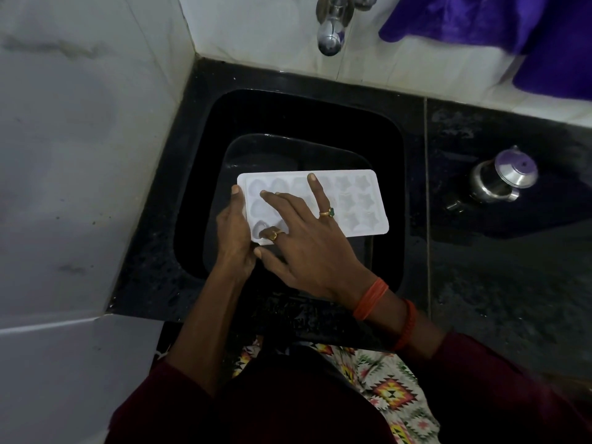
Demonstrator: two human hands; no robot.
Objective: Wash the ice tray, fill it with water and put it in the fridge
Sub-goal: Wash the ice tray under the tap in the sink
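A white ice tray (358, 203) with heart and star shaped cups is held level over the black sink (384, 136). My left hand (232, 232) grips its left short edge, with the thumb on the rim. My right hand (304, 238) lies across the tray's left half with its fingers spread and stretched into the cups. The chrome tap (330, 33) hangs above the sink's far side, and no water stream shows from it.
A steel lidded pot (503, 177) stands on the dark counter to the right of the sink. A purple cloth (512, 30) hangs at the top right. White tiled walls close in at the left and back.
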